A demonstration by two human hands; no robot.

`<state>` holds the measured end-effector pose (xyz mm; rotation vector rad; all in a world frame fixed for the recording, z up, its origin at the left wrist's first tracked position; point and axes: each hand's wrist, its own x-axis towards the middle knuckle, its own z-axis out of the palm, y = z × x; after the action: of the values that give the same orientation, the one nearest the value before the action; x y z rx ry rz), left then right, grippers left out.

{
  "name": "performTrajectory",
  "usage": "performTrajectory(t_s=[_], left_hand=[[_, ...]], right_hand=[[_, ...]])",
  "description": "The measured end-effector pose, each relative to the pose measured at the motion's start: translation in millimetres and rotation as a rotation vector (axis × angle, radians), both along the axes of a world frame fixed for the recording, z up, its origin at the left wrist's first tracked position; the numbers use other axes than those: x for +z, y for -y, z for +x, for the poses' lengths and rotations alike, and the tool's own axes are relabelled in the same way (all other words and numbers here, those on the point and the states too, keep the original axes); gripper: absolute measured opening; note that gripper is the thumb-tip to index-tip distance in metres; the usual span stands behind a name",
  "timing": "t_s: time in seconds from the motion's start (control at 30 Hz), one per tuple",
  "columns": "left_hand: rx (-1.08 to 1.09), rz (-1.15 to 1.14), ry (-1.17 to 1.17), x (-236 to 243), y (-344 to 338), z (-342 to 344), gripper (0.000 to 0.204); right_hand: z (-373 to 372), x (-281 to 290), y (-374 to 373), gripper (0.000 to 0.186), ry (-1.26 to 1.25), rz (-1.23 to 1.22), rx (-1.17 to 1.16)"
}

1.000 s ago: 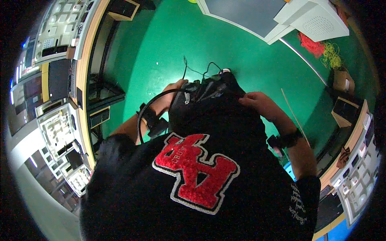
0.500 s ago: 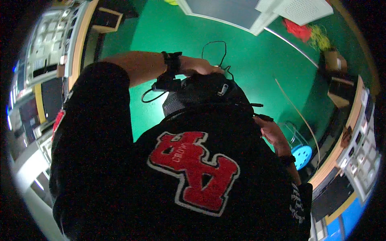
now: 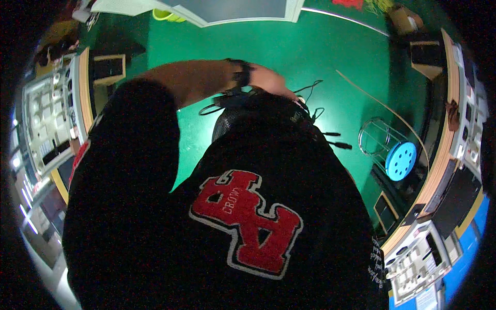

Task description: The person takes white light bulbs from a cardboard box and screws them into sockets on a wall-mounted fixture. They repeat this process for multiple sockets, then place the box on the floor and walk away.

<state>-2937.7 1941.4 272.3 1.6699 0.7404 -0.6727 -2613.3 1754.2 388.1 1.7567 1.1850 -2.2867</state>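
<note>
My left hand [image 3: 271, 82] reaches across in front of me, a black band on its wrist. Its fingers bend down together at the far edge of a black bag-like thing [image 3: 222, 124] with a mesh side, held against my front. What they grip is hidden. Thin black cables [image 3: 311, 90] stick out beyond the fingertips, and two cable ends with black plugs [image 3: 341, 145] jut out at the right. A dark loop of cable [image 3: 209, 109] hangs beneath my left wrist. My right hand is out of sight behind my black shirt [image 3: 320, 206].
Green floor [image 3: 232, 46] spreads ahead. To the right stands a stool with a blue, holed seat [image 3: 401, 161], near a long thin stick [image 3: 382, 103]. Workbenches with white trays [image 3: 49, 121] run along both sides. A grey-white panel [image 3: 237, 10] and a yellow-green basin [image 3: 166, 15] are at the far side.
My left hand has shifted slightly right along the bag's edge. My right hand, seen before beside the cable plugs, has gone out of view. The view has turned, bringing the stool further in.
</note>
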Motion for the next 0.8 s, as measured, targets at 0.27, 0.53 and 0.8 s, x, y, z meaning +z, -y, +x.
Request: performTrajectory(t_s=[0.27,0.53,0.8], left_hand=[[0.492,-0.167,-0.115,134.1,81.0,-90.7,0.078],[0.959,-0.091,0.347,84.5,115.4,-51.3,0.058],[0.708,-0.28,0.221,113.0,63.6,-25.8,0.047]], right_hand=[[-1.5,-14.3,-99.3,0.014,0.097,0.496,0.014],[-76.4,-27.0,-157.2,0.016,-0.263,0.75,0.564],[-48.4,-11.5,-165.6,0.03,-0.106,0.203,0.571]])
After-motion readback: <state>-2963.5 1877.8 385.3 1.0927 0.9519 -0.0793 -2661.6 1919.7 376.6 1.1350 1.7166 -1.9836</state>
